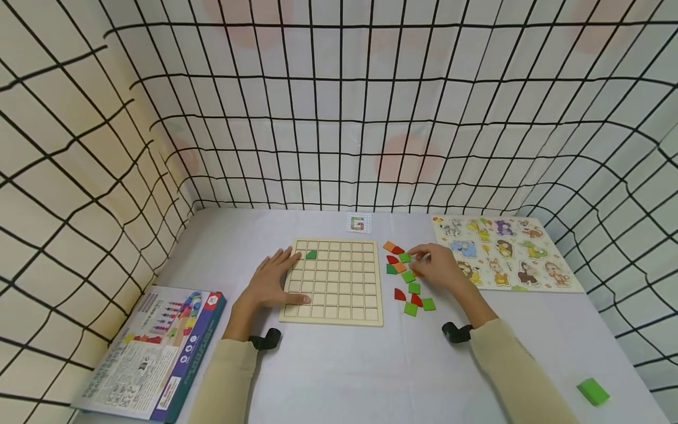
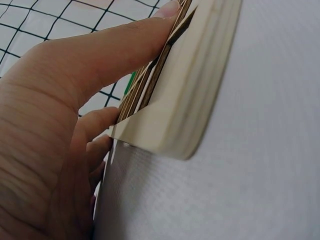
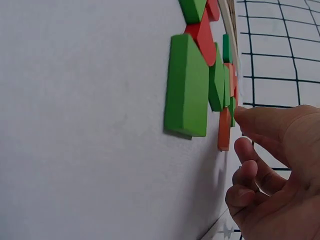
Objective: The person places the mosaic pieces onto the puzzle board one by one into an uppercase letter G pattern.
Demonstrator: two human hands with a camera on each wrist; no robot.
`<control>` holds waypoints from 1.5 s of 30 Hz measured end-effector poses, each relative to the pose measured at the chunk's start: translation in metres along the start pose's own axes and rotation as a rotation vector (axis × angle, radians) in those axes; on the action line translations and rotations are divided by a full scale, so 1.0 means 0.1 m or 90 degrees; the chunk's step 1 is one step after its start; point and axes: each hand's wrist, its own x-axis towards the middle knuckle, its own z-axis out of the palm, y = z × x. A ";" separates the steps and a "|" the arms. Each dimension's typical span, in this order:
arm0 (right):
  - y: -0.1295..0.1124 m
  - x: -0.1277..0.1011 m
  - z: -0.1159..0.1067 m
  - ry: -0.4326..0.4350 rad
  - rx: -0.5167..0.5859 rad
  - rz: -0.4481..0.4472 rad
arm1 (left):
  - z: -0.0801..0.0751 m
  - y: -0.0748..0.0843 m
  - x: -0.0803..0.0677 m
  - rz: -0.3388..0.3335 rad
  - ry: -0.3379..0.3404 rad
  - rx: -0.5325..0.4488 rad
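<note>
Risk: right hand (image 1: 442, 268), fingertips pinching a green tile (image 1: 405, 257) in the pile beside the board (image 1: 335, 281), may scatter neighbouring tiles; left hand (image 1: 269, 281), flat, steadies the board.

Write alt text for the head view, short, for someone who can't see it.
A person's left hand rests flat on the left edge of a wooden grid board holding one green tile, while the right hand reaches into loose green, red and orange tiles beside it. An animal puzzle lies right, a game box left.
</note>
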 end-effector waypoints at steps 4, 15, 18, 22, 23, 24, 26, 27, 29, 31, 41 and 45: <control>0.01 0.07 0.01 -0.016 -0.011 0.006 | -0.01 -0.01 -0.01 0.004 0.002 0.001; -0.04 0.14 0.02 -0.051 -0.033 0.035 | 0.02 -0.03 0.01 0.002 -0.004 -0.002; -0.02 0.13 0.02 -0.043 -0.027 0.037 | 0.03 -0.02 0.01 0.002 -0.004 -0.001; -0.02 0.12 0.02 -0.033 -0.016 0.042 | 0.05 -0.02 0.01 0.006 -0.002 -0.002; -0.02 0.12 0.02 -0.032 -0.014 0.044 | 0.06 -0.02 0.01 0.005 -0.003 -0.001; -0.02 0.11 0.02 -0.032 -0.013 0.046 | 0.06 -0.03 0.01 0.005 -0.004 0.000; -0.03 0.11 0.02 -0.032 -0.012 0.047 | 0.07 -0.03 0.02 0.004 -0.006 0.002; -0.03 0.11 0.02 -0.032 -0.012 0.048 | 0.07 -0.03 0.02 0.002 -0.006 0.003; -0.05 0.10 0.01 -0.031 -0.010 0.050 | 0.05 -0.04 0.02 0.000 -0.004 0.004; -0.08 0.08 0.00 -0.027 -0.009 0.050 | 0.04 -0.04 0.02 -0.002 -0.004 0.007; -0.24 0.01 0.00 -0.029 -0.010 0.037 | 0.03 -0.04 0.00 0.001 -0.002 0.001; -0.34 0.01 0.03 -0.022 -0.001 0.033 | 0.04 -0.03 0.01 0.003 0.001 0.005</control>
